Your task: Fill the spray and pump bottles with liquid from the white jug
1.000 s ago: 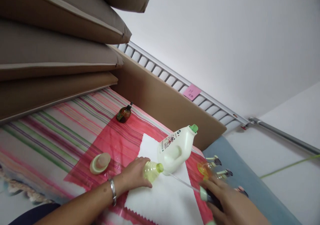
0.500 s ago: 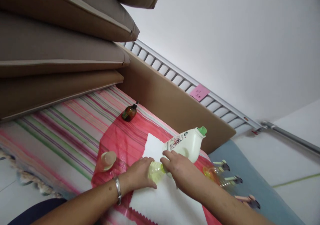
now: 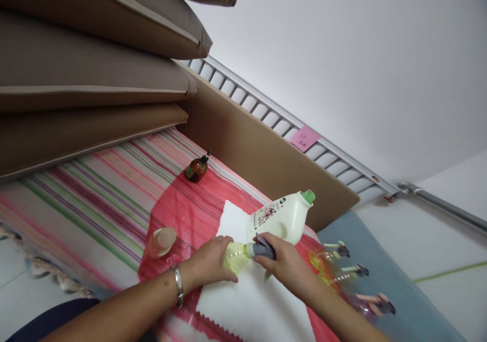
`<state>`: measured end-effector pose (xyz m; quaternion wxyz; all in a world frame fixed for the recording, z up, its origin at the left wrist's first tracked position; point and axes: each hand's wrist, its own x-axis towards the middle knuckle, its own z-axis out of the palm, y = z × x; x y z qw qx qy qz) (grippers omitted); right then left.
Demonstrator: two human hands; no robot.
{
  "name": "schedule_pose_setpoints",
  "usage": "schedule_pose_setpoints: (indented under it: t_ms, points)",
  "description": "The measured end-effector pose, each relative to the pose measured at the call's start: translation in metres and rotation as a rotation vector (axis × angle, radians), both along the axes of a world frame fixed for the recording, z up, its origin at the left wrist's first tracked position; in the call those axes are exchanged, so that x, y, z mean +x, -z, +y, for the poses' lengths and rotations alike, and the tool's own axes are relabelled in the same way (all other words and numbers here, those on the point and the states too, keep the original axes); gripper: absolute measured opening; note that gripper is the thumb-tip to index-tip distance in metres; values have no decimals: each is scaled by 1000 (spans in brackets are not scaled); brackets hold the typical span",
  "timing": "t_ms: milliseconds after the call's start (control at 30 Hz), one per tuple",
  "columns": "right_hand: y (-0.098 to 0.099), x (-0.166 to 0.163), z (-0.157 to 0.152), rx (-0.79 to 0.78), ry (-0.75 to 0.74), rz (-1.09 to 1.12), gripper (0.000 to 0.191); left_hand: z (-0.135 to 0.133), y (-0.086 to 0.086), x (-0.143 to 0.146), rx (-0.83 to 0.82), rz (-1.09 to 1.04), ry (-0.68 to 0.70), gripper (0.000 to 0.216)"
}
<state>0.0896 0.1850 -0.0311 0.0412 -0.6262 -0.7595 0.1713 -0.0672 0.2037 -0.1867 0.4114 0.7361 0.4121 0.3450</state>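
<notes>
So the left hand (image 3: 216, 262) is wrapped around a small, see-through pale-yellow plastic bottle (image 3: 236, 259) above a white cloth with zigzag edges (image 3: 256, 309), probably to keep that light body from spinning or tipping. The right hand (image 3: 281, 258) is gripping the grey plastic sprayer head (image 3: 263, 249) right at the bottle's neck; I'd guess that hold is for lining it up. Can't tell if the threads have caught. The cloth looks like it's there for drips, over the see-through red plastic sheet (image 3: 173, 207). A big cream plastic jug with a green mouth (image 3: 291, 217) is just beyond the right hand, label showing, while the brown pump bottle with a black top (image 3: 197, 169) sits well apart, likely out of the way.
</notes>
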Motion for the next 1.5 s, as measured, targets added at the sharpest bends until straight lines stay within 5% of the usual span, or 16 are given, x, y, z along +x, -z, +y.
schedule_pose_setpoints:
  t_ms: [400, 1500]
  points:
    - [-2, -7, 13, -65, 11, -133, 10, 0, 0, 0, -8, 16, 14, 79]
    - [-1, -17, 10, -184, 60, 6, 15, -4, -6, -4, -33, 33, 49, 75]
